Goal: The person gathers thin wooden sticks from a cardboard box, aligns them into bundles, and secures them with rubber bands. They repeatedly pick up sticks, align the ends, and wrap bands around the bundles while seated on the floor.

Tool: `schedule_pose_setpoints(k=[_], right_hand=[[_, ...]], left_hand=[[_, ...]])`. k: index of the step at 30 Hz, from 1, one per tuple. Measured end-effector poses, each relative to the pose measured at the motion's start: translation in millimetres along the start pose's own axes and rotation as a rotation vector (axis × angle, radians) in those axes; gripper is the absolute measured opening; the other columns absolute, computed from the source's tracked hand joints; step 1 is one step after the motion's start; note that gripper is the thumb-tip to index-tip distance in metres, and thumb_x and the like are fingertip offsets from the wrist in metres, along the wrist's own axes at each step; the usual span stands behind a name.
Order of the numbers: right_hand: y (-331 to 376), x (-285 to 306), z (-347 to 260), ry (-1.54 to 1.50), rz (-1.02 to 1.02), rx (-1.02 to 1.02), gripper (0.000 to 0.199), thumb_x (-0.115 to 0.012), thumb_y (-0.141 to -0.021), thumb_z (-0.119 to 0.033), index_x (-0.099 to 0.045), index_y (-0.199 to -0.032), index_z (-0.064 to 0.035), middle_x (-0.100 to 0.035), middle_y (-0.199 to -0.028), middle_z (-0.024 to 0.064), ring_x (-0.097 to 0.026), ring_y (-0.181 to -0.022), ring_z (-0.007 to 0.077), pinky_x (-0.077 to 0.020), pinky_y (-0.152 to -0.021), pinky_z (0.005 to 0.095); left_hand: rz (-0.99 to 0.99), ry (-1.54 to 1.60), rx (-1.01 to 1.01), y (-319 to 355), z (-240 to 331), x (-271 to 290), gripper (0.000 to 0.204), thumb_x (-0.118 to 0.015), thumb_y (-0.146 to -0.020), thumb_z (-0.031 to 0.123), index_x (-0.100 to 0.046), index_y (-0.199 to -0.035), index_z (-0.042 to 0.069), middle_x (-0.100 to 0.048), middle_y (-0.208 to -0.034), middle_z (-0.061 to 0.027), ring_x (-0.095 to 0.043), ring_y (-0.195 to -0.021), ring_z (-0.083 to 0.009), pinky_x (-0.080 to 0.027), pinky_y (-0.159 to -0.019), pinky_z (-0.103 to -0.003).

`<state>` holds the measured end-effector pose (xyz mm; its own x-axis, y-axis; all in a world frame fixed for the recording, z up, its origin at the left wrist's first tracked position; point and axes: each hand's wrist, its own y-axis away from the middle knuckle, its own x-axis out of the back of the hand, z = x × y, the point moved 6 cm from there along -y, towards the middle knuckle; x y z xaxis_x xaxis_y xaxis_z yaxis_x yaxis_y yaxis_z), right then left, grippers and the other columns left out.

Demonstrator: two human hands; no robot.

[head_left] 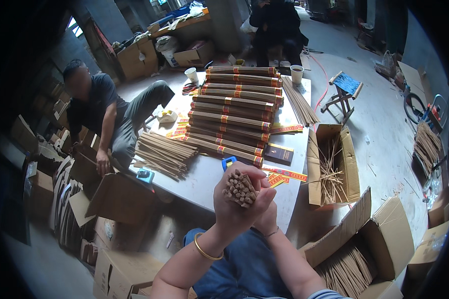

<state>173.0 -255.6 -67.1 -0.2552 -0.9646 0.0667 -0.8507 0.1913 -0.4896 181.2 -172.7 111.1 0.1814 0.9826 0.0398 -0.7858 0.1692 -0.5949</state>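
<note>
My left hand (224,192), with a gold bangle at the wrist, is wrapped round a bundle of brown incense sticks (240,190), whose cut ends face up toward me. Close behind and to the right is my right hand (268,215); its fingers are hidden by the left hand, so its grip does not show. Beyond my hands, several wrapped incense bundles (229,112) with red and yellow bands lie in a stacked row on the white table (204,187). Loose sticks (165,153) lie to their left, beside red and yellow paper labels (287,174) and a dark blue box (278,154).
Open cartons with sticks stand right of the table (351,164) and near right (394,234). Two cups (297,74) and red-handled scissors (189,88) are on the table. A person (102,104) sits at left by a carton (117,202); another person (278,30) is at the far side. A blue folding stool (345,87) stands right.
</note>
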Motion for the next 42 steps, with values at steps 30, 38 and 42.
schedule_pose_setpoints(k=[30,38,42], right_hand=[[-1.0,-6.1,-24.6,-0.084,-0.266,-0.217,0.022,-0.074,-0.077,-0.015,-0.064,-0.091,-0.0030,-0.065,-0.074,0.0140,-0.065,-0.067,0.0227,-0.0499,-0.062,0.0311],[46.7,-22.3,-128.8,-0.576,-0.878,-0.781,0.030,-0.074,-0.081,-0.023,-0.051,-0.082,-0.0055,-0.054,-0.064,0.0006,-0.053,-0.055,0.0080,-0.0428,-0.050,0.0235],[73.6,-30.0,-152.1,-1.139,-1.114,-1.024,0.028,-0.071,-0.083,-0.019,-0.046,-0.084,-0.0043,-0.050,-0.061,0.0019,-0.047,-0.045,0.0083,-0.0390,-0.043,0.0212]], left_hand=[[0.056,-0.076,0.122,1.9,10.2,17.1,0.025,-0.068,-0.086,0.014,-0.048,-0.094,0.003,-0.057,-0.073,-0.0035,-0.056,-0.062,-0.0073,-0.045,-0.055,-0.020],[0.098,0.946,0.333,10.9,7.2,68.3,0.032,-0.057,-0.094,0.029,-0.048,-0.114,0.006,-0.050,-0.072,0.0000,-0.054,-0.062,-0.0071,-0.048,-0.058,-0.022],[0.062,1.429,0.325,32.7,13.4,77.7,0.029,-0.047,-0.099,0.031,-0.050,-0.115,0.008,-0.045,-0.073,0.0015,-0.050,-0.064,-0.0067,-0.046,-0.060,-0.021]])
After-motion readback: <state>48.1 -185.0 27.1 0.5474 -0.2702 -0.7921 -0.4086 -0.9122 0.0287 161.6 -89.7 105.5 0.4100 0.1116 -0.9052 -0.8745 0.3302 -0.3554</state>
